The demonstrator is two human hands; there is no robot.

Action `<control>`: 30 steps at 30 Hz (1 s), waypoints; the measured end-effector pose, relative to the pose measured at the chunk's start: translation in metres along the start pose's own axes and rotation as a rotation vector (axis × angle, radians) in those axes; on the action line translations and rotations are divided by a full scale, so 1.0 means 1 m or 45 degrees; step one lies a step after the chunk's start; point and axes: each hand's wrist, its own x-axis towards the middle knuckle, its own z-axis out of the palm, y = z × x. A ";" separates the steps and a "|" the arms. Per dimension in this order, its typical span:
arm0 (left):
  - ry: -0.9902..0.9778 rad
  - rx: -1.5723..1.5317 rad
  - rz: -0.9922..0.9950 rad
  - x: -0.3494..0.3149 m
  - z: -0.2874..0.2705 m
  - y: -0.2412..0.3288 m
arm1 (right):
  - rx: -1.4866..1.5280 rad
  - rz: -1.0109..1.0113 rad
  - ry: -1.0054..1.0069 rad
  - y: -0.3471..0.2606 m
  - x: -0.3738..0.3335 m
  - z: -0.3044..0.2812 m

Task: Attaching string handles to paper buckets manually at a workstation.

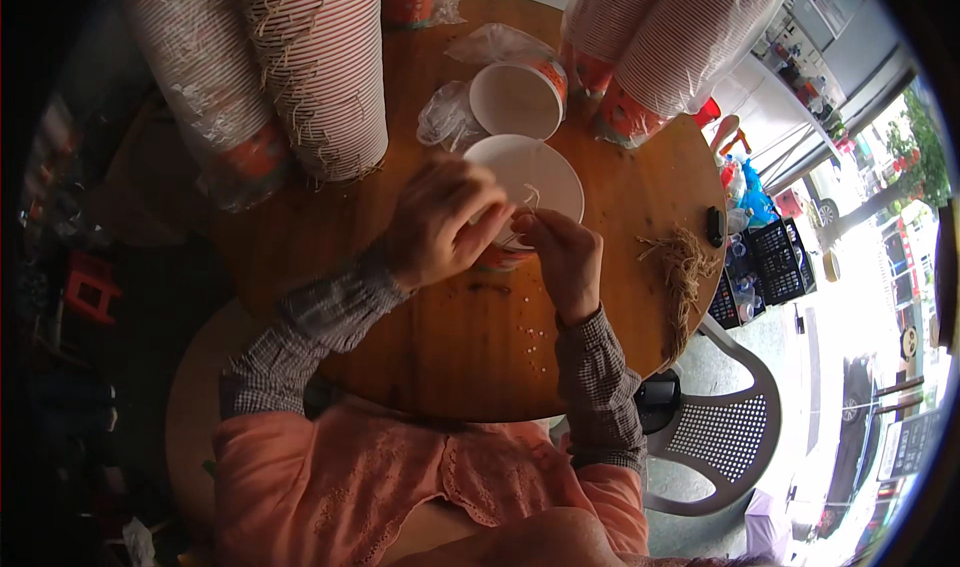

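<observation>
Over the near rim of a white paper bucket (545,172) my two hands meet at the fingertips. My right hand (570,262) is closed in a pinch, and a short pale strand of twine (532,197) sticks up from its fingertips. Slightly blurred, my left hand (445,217) has its thumb and fingers drawn together beside the right fingertips. What it grips, if anything, is too small to make out. The bucket's inside is white, and its orange printed side shows below my hands. Behind it a second white paper bucket (517,102) leans tilted, its mouth toward me.
Tall stacks of paper buckets (315,67) stand at the back left, others (675,47) in plastic at the back right. Crumpled plastic bags (447,117) lie between. A twine bundle (685,272) and a small black object (714,227) lie on the right. A grey chair (725,432) stands beside the round wooden table (440,352).
</observation>
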 end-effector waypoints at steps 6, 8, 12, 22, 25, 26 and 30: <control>-0.161 -0.026 -0.231 -0.034 0.022 0.004 | 0.029 0.036 0.004 -0.001 0.005 0.007; -0.141 -0.032 -0.262 -0.031 0.028 0.005 | 0.107 0.036 0.000 -0.003 0.006 0.009; -0.182 -0.010 -0.311 -0.035 0.040 -0.004 | 0.139 0.041 0.004 -0.003 0.006 0.009; -0.259 -1.013 -1.000 -0.031 0.041 -0.017 | 0.331 0.045 -0.053 -0.008 0.013 -0.005; -0.237 -1.132 -1.089 -0.031 0.039 -0.022 | 0.457 0.060 -0.030 -0.007 0.010 -0.005; -0.240 -1.134 -1.089 -0.029 0.039 -0.020 | 0.453 0.082 -0.007 -0.009 0.009 -0.005; -0.361 -0.963 -0.981 -0.019 0.037 -0.013 | 0.281 -0.115 0.112 -0.008 0.007 -0.003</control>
